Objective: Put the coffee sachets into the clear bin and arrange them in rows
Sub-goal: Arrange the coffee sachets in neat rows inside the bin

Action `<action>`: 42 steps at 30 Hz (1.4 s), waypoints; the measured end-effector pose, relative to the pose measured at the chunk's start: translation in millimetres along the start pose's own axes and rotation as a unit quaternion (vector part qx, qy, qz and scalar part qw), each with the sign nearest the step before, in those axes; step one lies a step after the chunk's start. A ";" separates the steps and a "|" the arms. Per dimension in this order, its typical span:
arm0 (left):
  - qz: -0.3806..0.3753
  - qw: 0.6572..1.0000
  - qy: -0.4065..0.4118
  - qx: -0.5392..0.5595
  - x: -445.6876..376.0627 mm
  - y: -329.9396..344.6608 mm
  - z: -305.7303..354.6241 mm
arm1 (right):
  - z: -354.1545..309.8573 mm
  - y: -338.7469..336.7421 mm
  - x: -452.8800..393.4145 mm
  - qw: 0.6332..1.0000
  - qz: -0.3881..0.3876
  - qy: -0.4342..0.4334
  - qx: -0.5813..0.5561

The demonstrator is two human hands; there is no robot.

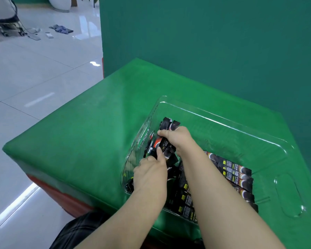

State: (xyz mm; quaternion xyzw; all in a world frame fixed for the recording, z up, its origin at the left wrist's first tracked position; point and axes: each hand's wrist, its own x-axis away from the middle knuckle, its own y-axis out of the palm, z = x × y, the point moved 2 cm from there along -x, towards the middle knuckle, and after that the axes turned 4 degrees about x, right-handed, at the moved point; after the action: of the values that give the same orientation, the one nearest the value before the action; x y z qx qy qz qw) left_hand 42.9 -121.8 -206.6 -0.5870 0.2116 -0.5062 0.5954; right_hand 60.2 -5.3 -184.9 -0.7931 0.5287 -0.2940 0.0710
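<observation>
My forearms are bare to the frame edge, no sleeves, left hand (150, 174) and right hand (176, 139) ungloved; dark plaid trousers (79, 230) below.

Tabletop (83, 133): covered by a bright green cloth, smooth, with faint pale scuffs toward the middle.
Base under the cloth (61, 196): red-orange, showing below the cloth's near left edge.
Backdrop (214, 42): a darker green panel standing upright behind the tabletop, filling the upper right.
Floor (34, 72): glossy pale tiles with thin dark joints, streaked with light reflections.
Cloth on the floor (61, 29): a crumpled grey-blue piece lying far off at the upper left.
Flat white item (49, 35): lying on the tiles just beside that cloth; too small to identify.
Wheeled frame (9, 28): partly in view at the top left corner, with small dark wheels and cables.
Dark checked fabric (79, 230): at the bottom edge, a person's clothing.
</observation>
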 end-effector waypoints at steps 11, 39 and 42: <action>0.036 0.998 -0.037 -0.026 1.2 -3.4 6.6 | 17.3 -66.3 43.7 0.939 0.235 -0.094 -0.232; 0.208 0.896 0.048 0.389 23.9 -24.9 -10.3 | 56.4 -11.2 69.6 0.937 -0.032 -0.051 -0.345; 0.182 0.900 0.059 0.391 22.0 -19.5 -14.1 | 57.3 -2.3 71.0 0.922 -0.057 -0.007 -0.383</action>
State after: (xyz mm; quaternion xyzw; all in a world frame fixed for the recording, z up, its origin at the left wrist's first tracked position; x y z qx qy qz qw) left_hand 32.9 -143.4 -184.4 -0.2276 0.1350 -0.4648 0.8450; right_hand 112.1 -78.1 -202.9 -0.7904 0.5545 -0.0672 -0.2514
